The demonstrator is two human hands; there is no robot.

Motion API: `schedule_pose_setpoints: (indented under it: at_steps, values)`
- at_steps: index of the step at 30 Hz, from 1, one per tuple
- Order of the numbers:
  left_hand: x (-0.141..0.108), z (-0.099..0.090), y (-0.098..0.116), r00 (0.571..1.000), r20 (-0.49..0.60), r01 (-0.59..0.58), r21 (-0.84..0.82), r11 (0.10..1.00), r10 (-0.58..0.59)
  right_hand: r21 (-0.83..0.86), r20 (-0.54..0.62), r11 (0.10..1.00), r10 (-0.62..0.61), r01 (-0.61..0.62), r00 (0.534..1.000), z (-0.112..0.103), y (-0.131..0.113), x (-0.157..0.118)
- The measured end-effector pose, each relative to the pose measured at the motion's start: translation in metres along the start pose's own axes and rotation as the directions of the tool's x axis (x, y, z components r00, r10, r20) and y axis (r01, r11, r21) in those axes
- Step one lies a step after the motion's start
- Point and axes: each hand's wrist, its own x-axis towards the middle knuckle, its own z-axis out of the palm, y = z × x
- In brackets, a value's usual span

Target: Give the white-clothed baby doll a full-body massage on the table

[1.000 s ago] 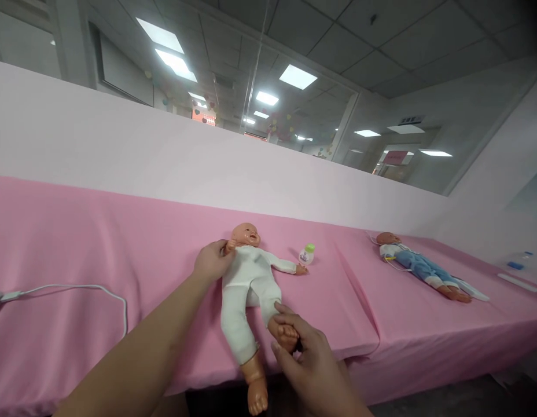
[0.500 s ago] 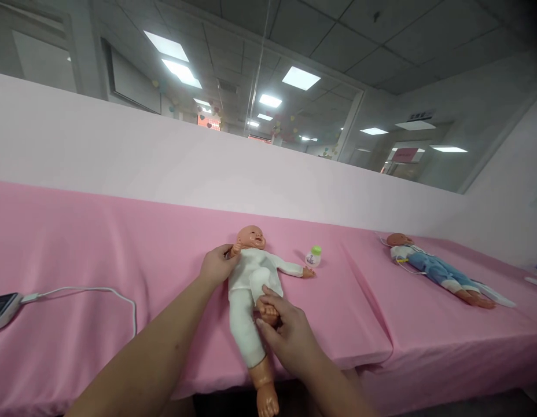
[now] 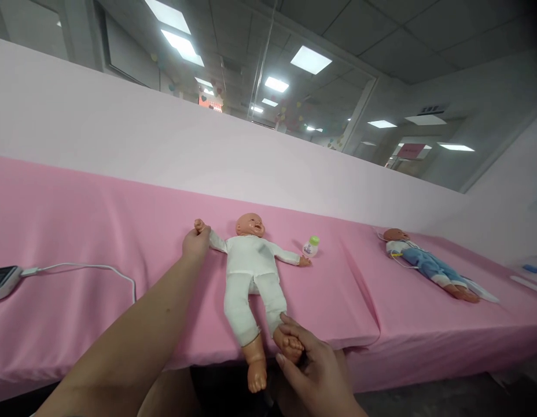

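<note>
A baby doll (image 3: 252, 255) in a white cloth suit lies on its back on the pink-covered table, head toward the wall. My left hand (image 3: 196, 242) is closed around the doll's arm near the wrist, holding it stretched out to the left. At the near edge, my right hand (image 3: 314, 359) grips the doll's foot (image 3: 290, 346) on the right, thumb below and fingers above. The doll's other foot (image 3: 256, 370) hangs past the table edge. Beside the doll's outstretched hand stands a small clear bottle (image 3: 311, 247) with a green cap.
A second doll (image 3: 429, 263) in blue trousers lies farther right, with thin tubing about it. On the left, a white device (image 3: 6, 282) with a dark screen has a white cable (image 3: 86, 266). A low wall (image 3: 164, 150) with glass above runs behind the pink cloth (image 3: 133, 226).
My left hand has drawn the doll's arm outward to the left. My right hand has brought the bent leg down from the belly, so it now extends toward the near edge.
</note>
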Motion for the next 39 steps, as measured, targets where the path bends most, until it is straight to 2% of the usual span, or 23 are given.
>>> schedule_pose_setpoints:
  at_steps: [9, 13, 17, 22, 26, 30, 32, 36, 39]
  values:
    - [-0.011, -0.001, 0.011, 0.992, 0.059, -0.117, 0.121, 0.986, 0.110, 0.025, 0.030, 0.998, 0.054, -0.055, 0.998, 0.000, -0.013, 0.007]
    - [-0.024, 0.002, 0.016, 0.978, 0.105, -0.198, 0.171, 0.965, 0.182, 0.121, 0.044, 0.993, 0.007, -0.012, 0.999, 0.000, -0.021, 0.019]
    - [-0.041, 0.009, 0.021, 0.941, 0.188, -0.321, 0.244, 0.915, 0.280, 0.198, 0.046, 0.980, -0.031, 0.021, 0.998, 0.002, -0.026, 0.038]
    - [-0.054, 0.017, 0.023, 0.872, 0.304, -0.466, 0.280, 0.839, 0.383, 0.232, 0.007, 0.973, 0.007, -0.008, 1.000, 0.010, -0.026, 0.058]
    - [-0.056, 0.016, 0.025, 0.861, 0.348, -0.470, 0.269, 0.841, 0.370, 0.240, -0.042, 0.970, -0.017, 0.027, 0.999, 0.011, -0.029, 0.073]
    - [-0.059, 0.016, 0.027, 0.860, 0.378, -0.464, 0.304, 0.832, 0.342, 0.190, -0.131, 0.974, -0.099, 0.123, 0.986, 0.014, -0.025, 0.098]
    - [-0.061, 0.019, 0.026, 0.836, 0.406, -0.514, 0.346, 0.785, 0.368, 0.147, -0.160, 0.976, -0.137, 0.161, 0.978, 0.020, -0.019, 0.114]
    - [-0.063, 0.026, 0.021, 0.756, 0.462, -0.646, 0.408, 0.645, 0.465, 0.106, -0.123, 0.980, -0.157, 0.170, 0.980, 0.039, -0.010, 0.137]
    - [-0.061, 0.028, 0.018, 0.735, 0.474, -0.672, 0.419, 0.610, 0.485, 0.076, -0.097, 0.977, -0.192, 0.200, 0.977, 0.047, -0.011, 0.140]
